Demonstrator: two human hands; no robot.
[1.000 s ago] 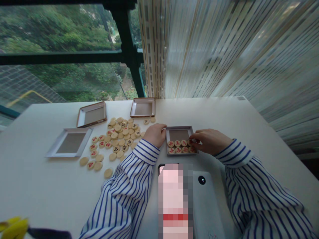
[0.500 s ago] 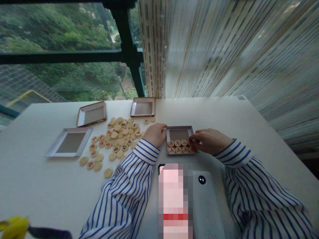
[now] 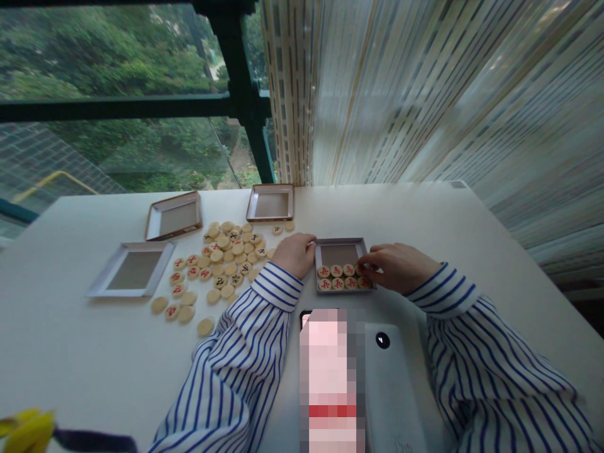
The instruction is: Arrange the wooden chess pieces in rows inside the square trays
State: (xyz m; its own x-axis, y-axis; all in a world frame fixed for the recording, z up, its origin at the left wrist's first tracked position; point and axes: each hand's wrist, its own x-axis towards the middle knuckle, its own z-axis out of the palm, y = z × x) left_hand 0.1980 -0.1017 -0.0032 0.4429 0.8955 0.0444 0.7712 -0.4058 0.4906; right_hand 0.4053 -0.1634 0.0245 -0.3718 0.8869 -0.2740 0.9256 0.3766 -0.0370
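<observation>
A shallow box lies on the table in front of me, with two rows of round Chinese chess pieces bearing red characters along its near side. My left hand is closed at the box's left wall, its fingertips on the far left corner. Over the right wall, my right hand has its fingers pinched on a Chinese chess piece at the right end of the upper row; they mostly cover that piece. Left of my left hand spreads a loose heap of Chinese chess pieces, some face down, others marked red or black.
A pale tray-like box part lies at the left. Behind the heap are two brown-edged box parts. A phone with a blurred-out screen and a white power bank lie near me. Something yellow shows at lower left.
Both hands keep their places at the box, and the pieces lie as before. Only the small display on the power bank looks different.
</observation>
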